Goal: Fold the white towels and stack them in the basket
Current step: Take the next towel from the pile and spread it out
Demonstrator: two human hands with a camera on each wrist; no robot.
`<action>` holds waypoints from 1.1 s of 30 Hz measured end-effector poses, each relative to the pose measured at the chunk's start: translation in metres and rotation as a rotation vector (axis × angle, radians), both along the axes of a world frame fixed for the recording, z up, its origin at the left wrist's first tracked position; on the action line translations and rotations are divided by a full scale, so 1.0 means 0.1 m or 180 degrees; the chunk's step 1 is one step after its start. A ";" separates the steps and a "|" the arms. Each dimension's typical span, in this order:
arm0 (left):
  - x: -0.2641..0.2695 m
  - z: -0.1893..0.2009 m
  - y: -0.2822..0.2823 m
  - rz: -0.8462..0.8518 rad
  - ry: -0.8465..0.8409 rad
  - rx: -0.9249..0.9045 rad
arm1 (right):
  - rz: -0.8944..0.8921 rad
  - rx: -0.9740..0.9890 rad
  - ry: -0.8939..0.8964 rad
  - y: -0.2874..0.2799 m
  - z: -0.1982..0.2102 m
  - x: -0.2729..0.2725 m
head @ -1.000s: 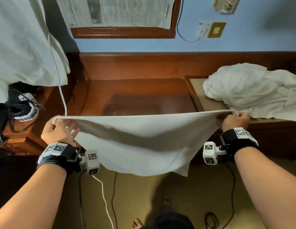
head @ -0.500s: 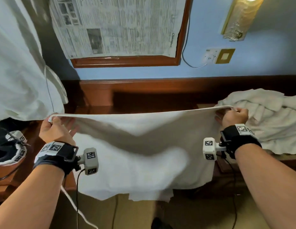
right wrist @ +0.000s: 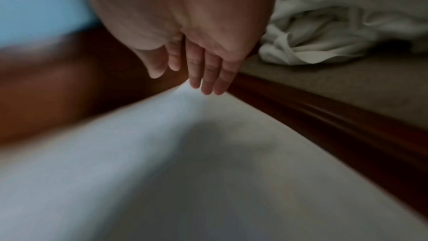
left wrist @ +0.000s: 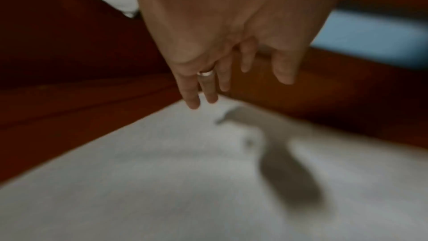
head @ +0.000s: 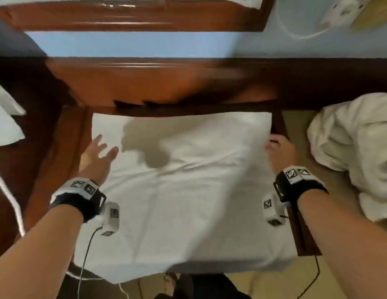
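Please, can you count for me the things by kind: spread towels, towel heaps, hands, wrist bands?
Spread white towel: 1
Crumpled towel heap: 1
Hands, left hand and right hand: 2
Black wrist bands: 2
Total: 6

Legible text: none. Black-and-white square coded markers, patterns only, no letters or numerals, on the left wristband (head: 81, 187), the right wristband (head: 296, 174), and the two white wrist camera housings, left (head: 111, 219) and right (head: 271, 209). Printed sheet (head: 248, 0) at the top edge of the head view: print blurred and cut off, unreadable. Both wrist views carry no writing.
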State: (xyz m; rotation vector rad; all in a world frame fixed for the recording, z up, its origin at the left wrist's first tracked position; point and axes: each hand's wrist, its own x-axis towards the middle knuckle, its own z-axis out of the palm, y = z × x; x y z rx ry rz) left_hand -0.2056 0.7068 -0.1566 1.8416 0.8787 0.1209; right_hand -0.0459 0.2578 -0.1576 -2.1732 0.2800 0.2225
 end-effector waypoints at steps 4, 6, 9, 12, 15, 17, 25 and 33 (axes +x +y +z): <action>-0.61 -0.82 -0.23 -0.1925 0.2041 0.1335 | 0.1963 -0.1873 0.0986 -0.11 -0.77 -0.77; -0.82 -0.99 -0.26 -0.2314 0.2545 0.1529 | 0.2287 -0.2461 0.1145 -0.20 -0.95 -1.02; -0.74 -1.03 -0.23 -0.2424 0.2694 0.1645 | 0.2318 -0.2790 0.1005 -0.20 -1.03 -1.02; -0.39 -1.05 -0.10 -0.2290 0.2545 0.1566 | 0.2221 -0.2796 0.0893 -0.09 -1.08 -0.78; 0.01 -1.06 0.09 -0.2204 0.2168 0.1593 | 0.2097 -0.2870 0.0802 0.06 -1.13 -0.38; 0.11 -1.02 0.10 -0.2090 0.1897 0.1535 | 0.2089 -0.2785 0.0855 0.13 -1.08 -0.22; -0.90 -0.96 -0.45 -0.2494 0.2486 0.1598 | 0.2481 -0.2686 0.1269 -0.05 -0.88 -1.15; -0.16 -1.09 -0.06 -0.2483 0.2127 0.1883 | 0.2359 -0.2848 0.0978 0.15 -1.04 -0.44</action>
